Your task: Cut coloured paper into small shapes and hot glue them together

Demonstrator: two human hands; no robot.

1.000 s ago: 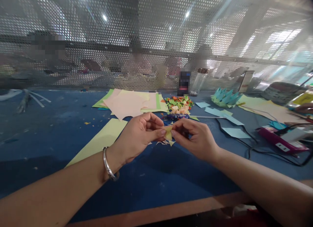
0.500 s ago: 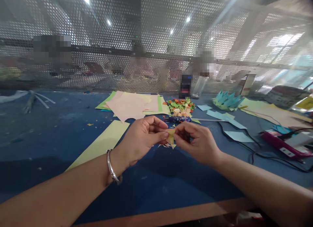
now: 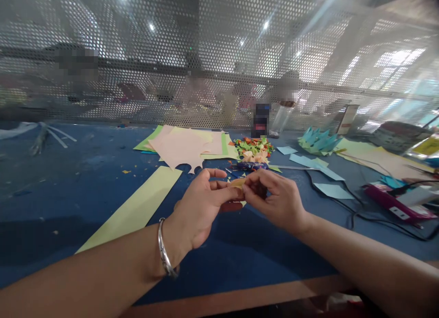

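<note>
Between my two hands, over the blue table, is a small piece of yellow paper [image 3: 237,183]. My right hand [image 3: 276,194] pinches its right end between thumb and fingertips. The thumb of my left hand [image 3: 202,204] presses on the left end, the fingers curled around and beneath it; a silver bangle circles that wrist. Just beyond the fingers lies a dark blue patterned tool [image 3: 252,166], partly covered by the right hand. Behind it sits a pile of small green, orange and peach paper pieces [image 3: 254,149]. A few tiny scraps show under my hands.
A long yellow-green strip [image 3: 133,208] lies left of my hands, with stacked pastel sheets [image 3: 183,146] behind it. To the right are light-blue paper pieces [image 3: 317,166], a spiky blue paper form [image 3: 317,140], black cables and a magenta power strip [image 3: 399,206]. A perforated metal screen [image 3: 219,48] stands behind.
My left hand has turned, its thumb now lying across the yellow paper and its fingers lower beneath. Less of the paper shows, and it looks flatter. My right hand stays nearly in place.
</note>
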